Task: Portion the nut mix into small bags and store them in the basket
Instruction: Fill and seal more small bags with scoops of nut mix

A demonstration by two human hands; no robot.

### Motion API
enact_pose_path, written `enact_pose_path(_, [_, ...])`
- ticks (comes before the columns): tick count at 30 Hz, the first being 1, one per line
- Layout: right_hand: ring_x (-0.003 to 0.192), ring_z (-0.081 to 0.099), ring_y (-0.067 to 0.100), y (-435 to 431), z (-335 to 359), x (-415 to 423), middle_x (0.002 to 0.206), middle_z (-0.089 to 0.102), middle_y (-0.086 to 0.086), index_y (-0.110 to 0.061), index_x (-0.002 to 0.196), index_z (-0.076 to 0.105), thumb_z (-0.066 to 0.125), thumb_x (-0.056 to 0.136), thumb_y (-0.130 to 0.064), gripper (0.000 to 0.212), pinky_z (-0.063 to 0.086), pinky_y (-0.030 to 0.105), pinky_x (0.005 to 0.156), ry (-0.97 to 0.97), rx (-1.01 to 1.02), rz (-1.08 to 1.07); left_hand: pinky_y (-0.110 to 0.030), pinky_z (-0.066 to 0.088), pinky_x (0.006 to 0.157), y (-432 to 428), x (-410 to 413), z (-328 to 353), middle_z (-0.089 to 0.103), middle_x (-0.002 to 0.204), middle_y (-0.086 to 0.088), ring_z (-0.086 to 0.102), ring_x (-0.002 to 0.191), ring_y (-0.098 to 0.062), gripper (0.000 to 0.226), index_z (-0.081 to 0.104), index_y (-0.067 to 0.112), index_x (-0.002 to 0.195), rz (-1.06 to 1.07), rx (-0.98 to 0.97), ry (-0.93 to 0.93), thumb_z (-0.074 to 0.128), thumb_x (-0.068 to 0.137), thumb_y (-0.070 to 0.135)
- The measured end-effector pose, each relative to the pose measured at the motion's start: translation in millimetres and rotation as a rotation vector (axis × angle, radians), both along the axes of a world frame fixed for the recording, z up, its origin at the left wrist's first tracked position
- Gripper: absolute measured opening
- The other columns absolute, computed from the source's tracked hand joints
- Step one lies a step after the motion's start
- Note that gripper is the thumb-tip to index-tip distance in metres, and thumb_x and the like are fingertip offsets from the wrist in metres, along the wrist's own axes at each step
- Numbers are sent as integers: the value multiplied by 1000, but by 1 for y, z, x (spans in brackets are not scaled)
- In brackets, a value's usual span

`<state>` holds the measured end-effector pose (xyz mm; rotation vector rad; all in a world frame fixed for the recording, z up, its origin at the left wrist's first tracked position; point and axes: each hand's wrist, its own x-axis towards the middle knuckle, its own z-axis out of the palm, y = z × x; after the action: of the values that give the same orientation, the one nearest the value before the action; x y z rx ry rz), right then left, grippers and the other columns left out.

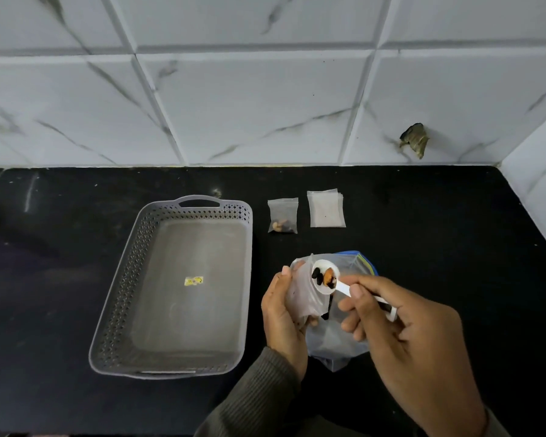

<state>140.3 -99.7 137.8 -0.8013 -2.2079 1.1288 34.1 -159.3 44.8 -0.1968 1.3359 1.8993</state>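
Note:
My left hand [282, 316] holds a small clear bag [304, 294] upright over the black counter. My right hand [404, 339] pinches the handle of a white scoop [327, 280]; a few dark and orange nuts lie in its bowl, which sits at the small bag's mouth. Under both hands lies the large nut mix bag [338, 345] with a blue zip edge. A grey perforated basket [133, 279] stands to the left with nothing in it but a sticker. One filled small bag [282, 216] lies behind, beside a stack of small bags [326, 209] that hold nothing.
The black counter [44, 279] runs back to a marble-tiled wall [249, 105], with a side wall at the right edge. A dark chipped spot [415, 138] marks the tiles at the right.

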Motion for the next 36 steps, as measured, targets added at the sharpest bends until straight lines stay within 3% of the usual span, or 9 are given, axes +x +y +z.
enact_pose_path(2, [65, 66, -5, 0, -5, 0, 76, 69, -14, -18, 104, 72, 56, 97, -21, 18, 53, 13, 58, -48, 146, 30, -24, 43, 50, 1, 0, -3, 67, 87, -7, 59, 67, -13, 35, 71, 15, 97, -1, 2, 3, 56, 94, 47])
enact_pose_path(6, [62, 63, -1, -2, -12, -5, 75, 68, -9, -14, 105, 74, 48, 91, -28, 33, 53, 16, 58, -182, 330, 92, -37, 43, 68, 3, -1, -3, 65, 99, -16, 56, 85, -30, 50, 71, 12, 106, 7, 26, -36, 67, 81, 56])
enact_pose_path(11, [62, 65, 8, -9, -15, -8, 76, 69, -1, -5, 104, 75, 47, 82, -15, 37, 54, 20, 58, -203, 536, 130, -29, 45, 58, 4, -3, -8, 64, 87, -10, 59, 68, -16, 33, 67, 13, 97, 30, 22, -58, 60, 92, 45])
enact_pose_path(18, [67, 69, 13, -13, -23, -9, 80, 72, 4, -3, 98, 76, 46, 78, -13, 38, 44, 23, 84, -190, 667, 92, -30, 43, 62, 5, -4, -10, 67, 90, -8, 60, 71, -15, 40, 68, 12, 105, 35, -1, -133, 60, 90, 48])
enact_pose_path(22, [69, 69, 10, -11, -22, -10, 81, 72, 3, -5, 102, 76, 47, 79, -14, 38, 46, 21, 84, -185, 611, 95, -25, 42, 54, 5, -5, -9, 68, 94, -9, 60, 67, -13, 46, 68, 7, 113, 48, -8, -174, 58, 93, 47])
enact_pose_path(27, [69, 67, -2, -3, -9, 1, 81, 70, -15, -23, 112, 70, 59, 93, -3, 30, 52, 12, 64, 25, 142, -65, -18, 39, 43, 5, -7, -11, 63, 85, -4, 50, 56, -8, 35, 68, 10, 98, 101, -1, -247, 62, 91, 43])
enact_pose_path(30, [65, 67, -1, 11, -3, 15, 77, 71, -19, -21, 105, 71, 59, 91, -15, 20, 50, 8, 59, 10, 1, -185, -18, 37, 38, 1, -14, -7, 67, 92, -7, 46, 48, -7, 42, 73, 6, 107, 122, 64, -326, 59, 92, 43])
enact_pose_path(32, [63, 67, 0, 20, -15, 25, 74, 70, -18, -17, 102, 73, 59, 91, -15, 18, 48, 5, 58, -67, -19, -201, -17, 34, 35, -4, -18, -5, 70, 90, -6, 42, 42, -7, 36, 78, 14, 89, 130, 124, -356, 53, 96, 39])
enact_pose_path(36, [66, 65, -5, 22, -52, 26, 71, 69, -14, -17, 100, 74, 61, 92, -15, 15, 47, 5, 62, -241, -12, -151, -15, 33, 34, -10, -22, 4, 60, 81, -7, 39, 38, -6, 56, 77, 18, 62, 128, 246, -352, 42, 101, 38])
